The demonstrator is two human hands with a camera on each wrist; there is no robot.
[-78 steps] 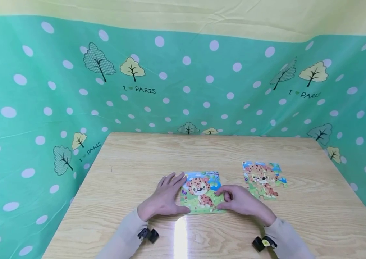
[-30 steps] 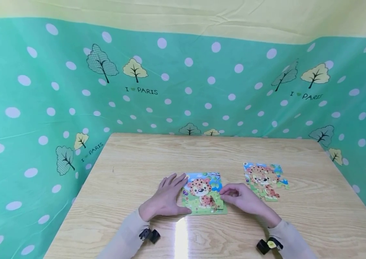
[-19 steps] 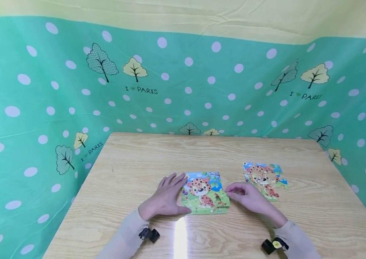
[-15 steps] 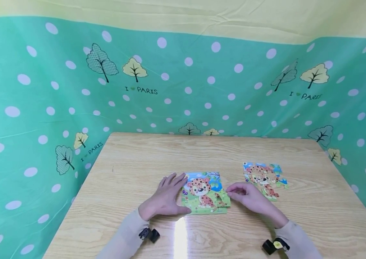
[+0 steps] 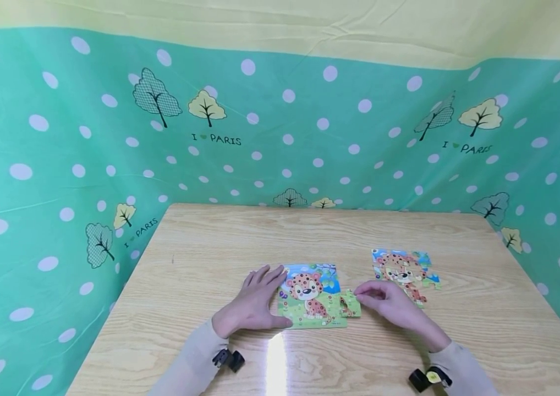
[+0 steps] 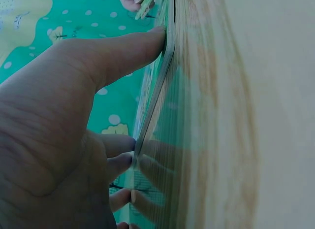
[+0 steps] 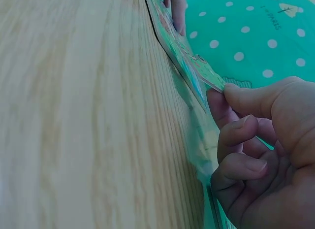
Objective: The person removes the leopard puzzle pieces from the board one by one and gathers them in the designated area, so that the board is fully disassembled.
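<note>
In the head view, a leopard picture board (image 5: 309,308) lies flat on the table. My left hand (image 5: 255,301) rests at its left side, fingers spread, thumb on the near left corner; the left wrist view shows the thumb (image 6: 128,56) laid straight against the board's edge. My right hand (image 5: 393,305) pinches a green jigsaw piece (image 5: 351,304) with a bit of spotted leopard on it, just off the board's right edge. In the right wrist view, thumb and index finger hold the piece (image 7: 210,77) tilted by its edge, other fingers curled below.
Behind my right hand lies a group of joined leopard jigsaw pieces (image 5: 396,258) with a ragged right side, partly hidden by the hand. The wooden table (image 5: 240,236) ends at a green polka-dot cloth (image 5: 280,154) at the back and sides.
My right hand, pinching the jigsaw piece, has moved rightward from over the board's lower right part to just past its right edge. The left hand stays in place.
</note>
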